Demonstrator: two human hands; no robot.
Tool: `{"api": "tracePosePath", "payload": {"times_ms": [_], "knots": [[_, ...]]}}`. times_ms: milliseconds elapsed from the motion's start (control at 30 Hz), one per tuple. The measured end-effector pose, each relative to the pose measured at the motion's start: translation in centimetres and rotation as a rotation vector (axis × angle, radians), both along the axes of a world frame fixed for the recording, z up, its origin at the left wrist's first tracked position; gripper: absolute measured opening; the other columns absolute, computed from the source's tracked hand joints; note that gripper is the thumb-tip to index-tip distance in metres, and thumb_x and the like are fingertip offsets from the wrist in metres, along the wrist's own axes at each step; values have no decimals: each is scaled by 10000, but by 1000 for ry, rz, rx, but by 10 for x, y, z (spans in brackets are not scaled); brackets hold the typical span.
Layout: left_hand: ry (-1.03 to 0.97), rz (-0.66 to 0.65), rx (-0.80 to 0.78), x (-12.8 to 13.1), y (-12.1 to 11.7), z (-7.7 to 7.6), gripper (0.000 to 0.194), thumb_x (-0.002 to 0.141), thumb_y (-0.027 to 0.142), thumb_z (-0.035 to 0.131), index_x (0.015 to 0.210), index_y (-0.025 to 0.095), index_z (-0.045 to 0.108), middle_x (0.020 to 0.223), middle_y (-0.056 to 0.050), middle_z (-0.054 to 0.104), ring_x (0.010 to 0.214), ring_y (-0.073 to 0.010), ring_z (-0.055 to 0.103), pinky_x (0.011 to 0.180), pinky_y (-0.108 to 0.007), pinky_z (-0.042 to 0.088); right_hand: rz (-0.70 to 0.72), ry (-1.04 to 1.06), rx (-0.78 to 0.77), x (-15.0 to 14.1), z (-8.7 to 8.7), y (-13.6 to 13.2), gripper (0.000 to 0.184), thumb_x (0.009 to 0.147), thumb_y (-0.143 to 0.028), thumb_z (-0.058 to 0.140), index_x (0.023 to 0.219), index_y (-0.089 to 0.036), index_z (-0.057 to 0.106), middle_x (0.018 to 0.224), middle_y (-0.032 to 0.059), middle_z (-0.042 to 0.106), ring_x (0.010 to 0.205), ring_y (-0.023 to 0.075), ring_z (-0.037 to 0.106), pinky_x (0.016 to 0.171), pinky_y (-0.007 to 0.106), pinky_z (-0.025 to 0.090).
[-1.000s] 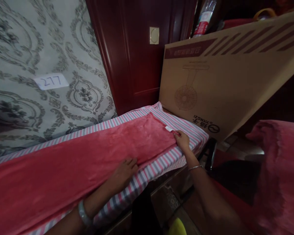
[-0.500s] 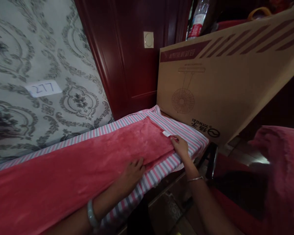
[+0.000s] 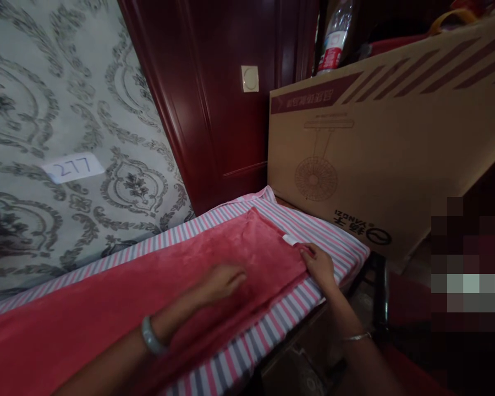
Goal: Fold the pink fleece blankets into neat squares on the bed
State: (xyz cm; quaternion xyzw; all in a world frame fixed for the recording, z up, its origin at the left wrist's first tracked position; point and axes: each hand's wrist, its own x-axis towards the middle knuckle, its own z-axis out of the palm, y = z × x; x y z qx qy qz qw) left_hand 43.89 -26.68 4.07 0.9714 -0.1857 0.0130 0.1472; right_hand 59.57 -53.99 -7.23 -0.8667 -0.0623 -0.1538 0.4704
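Note:
A long pink plush towel (image 3: 119, 308) lies flat on a striped pink, grey and white cloth (image 3: 272, 335) that covers a narrow board. My left hand (image 3: 220, 281) rests palm down on the towel near its right end, fingers stretched out. My right hand (image 3: 319, 265) pinches the towel's right corner, just beside a small white label (image 3: 289, 240). I wear a pale bangle on the left wrist and a thin bracelet on the right.
A big brown cardboard box (image 3: 379, 159) with a fan drawing leans at the board's right end. Behind stand a dark red wooden door (image 3: 226, 93) and patterned wallpaper with a "277" tag (image 3: 72, 168). A plastic bottle (image 3: 334, 38) stands behind the box.
My left hand slid from the towel's near edge up onto the towel, flattening. My right hand stays at the corner. The view shifted slightly.

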Motion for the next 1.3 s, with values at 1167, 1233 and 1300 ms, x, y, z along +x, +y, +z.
{"api": "tracePosePath", "payload": {"times_ms": [1167,1233,1300], "knots": [[19,455,111,265,67,-25,348,994,395,450,998,182,726,1117,-111,755,1025,-228,690,813,-284,471,40,54,155,-1,2,-5,452,820,-594,542,1034,-238,722,1018,59,774,969,292,713,839,381,530],[26,442,101,279,51,-25,317,976,395,491,968,179,724,1081,-108,761,981,-224,696,778,-279,472,64,60,150,-2,3,-7,438,824,-580,554,1050,-242,717,1021,51,774,964,286,715,819,368,536],[14,453,94,289,38,-25,284,964,383,521,937,175,713,1039,-110,763,944,-223,697,756,-278,470,85,50,149,-2,4,-8,421,812,-551,574,1071,-248,712,1034,42,774,956,280,717,809,362,540]]}}
